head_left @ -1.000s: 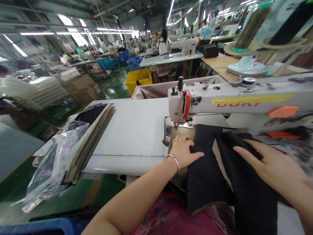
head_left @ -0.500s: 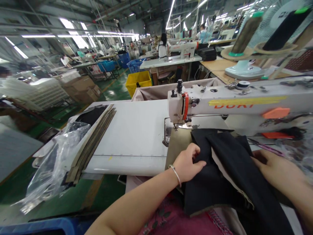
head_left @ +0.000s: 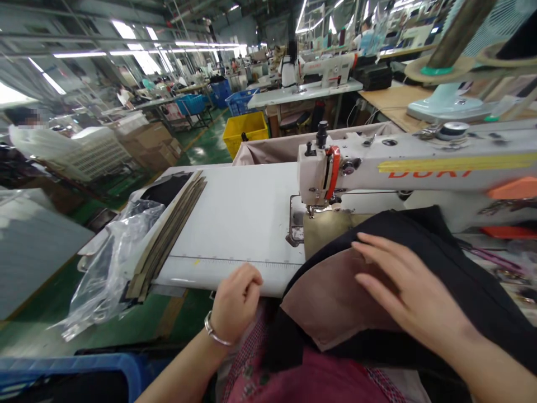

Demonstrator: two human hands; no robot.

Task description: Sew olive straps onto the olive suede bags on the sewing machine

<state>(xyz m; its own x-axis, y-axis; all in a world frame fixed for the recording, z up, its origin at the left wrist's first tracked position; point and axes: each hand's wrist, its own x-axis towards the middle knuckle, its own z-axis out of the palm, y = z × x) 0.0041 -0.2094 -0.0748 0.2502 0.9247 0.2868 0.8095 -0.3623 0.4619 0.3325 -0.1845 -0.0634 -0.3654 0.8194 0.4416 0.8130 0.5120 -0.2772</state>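
My left hand [head_left: 238, 296], with a bracelet [head_left: 216, 330] at its wrist, is at the table's front edge. Its fingers are curled in and nothing shows in them. My right hand [head_left: 403, 285] has its fingers apart over the black fabric [head_left: 444, 263], touching a folded part whose brownish-pink side [head_left: 335, 296] faces up. An olive fabric piece [head_left: 325, 229] lies partly beneath the black cloth, its far edge by the needle and presser foot [head_left: 310, 211] of the sewing machine [head_left: 319, 179]. Black cloth also hangs over my lap.
A stack of olive strips [head_left: 168, 240] lies on the left of the white table [head_left: 243, 212], beside clear plastic [head_left: 121, 246]. A blue crate [head_left: 130, 364] stands at lower left, a yellow bin [head_left: 245, 131] beyond the table. Purple-handled scissors [head_left: 495, 260] lie right.
My left hand has moved left off the fabric and curled. The right hand has moved left across the cloth and spread its fingers. The black fabric is turned over, baring its brownish-pink side.
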